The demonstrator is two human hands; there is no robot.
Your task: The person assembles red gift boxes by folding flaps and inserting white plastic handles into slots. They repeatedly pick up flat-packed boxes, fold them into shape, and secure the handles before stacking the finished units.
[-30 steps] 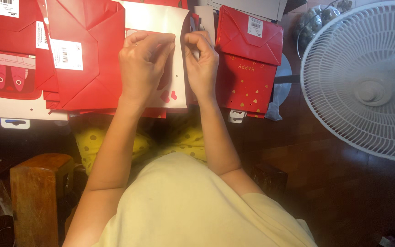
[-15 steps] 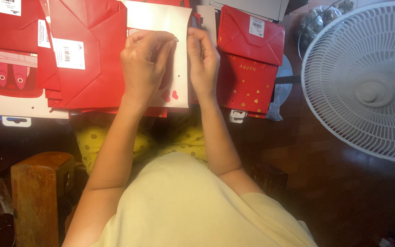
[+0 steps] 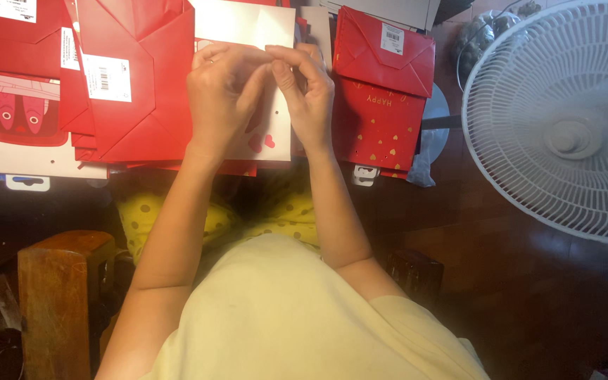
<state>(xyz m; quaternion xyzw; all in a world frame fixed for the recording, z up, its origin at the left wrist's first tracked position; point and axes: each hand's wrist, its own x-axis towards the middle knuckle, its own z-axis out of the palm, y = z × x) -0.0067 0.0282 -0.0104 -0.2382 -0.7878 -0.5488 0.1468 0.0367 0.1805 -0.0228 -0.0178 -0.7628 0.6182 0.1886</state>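
Your left hand [image 3: 223, 95] and right hand [image 3: 309, 95] are meeting over a white paper sheet [image 3: 248, 24], a flat smooth rectangle lying in the middle of the work surface, between the red stacks. Both hands are pressing down on it, their fingertips coming together near its upper fold; your left fingers are curling closed and seem to be pinching the paper's edge, while your right fingers are bending in a pinch beside them, though I cannot tell exactly what they are gripping. Two small red hearts [image 3: 262, 143] are showing on the sheet's lower part, just below your left wrist.

To the left, a folded red paper bag [image 3: 131, 98] is lying flat with sharp diagonal creases and a white rectangular label [image 3: 107, 77] stuck on it. Further left, a red card package [image 3: 8, 105] is carrying a picture of two pink fish shapes. To the right, another red folded bag [image 3: 381, 91] with small gold dots is bearing a small white label [image 3: 391, 39] near its top. A white plastic fan [image 3: 564, 119] with a round ribbed grille is standing well apart on the right.
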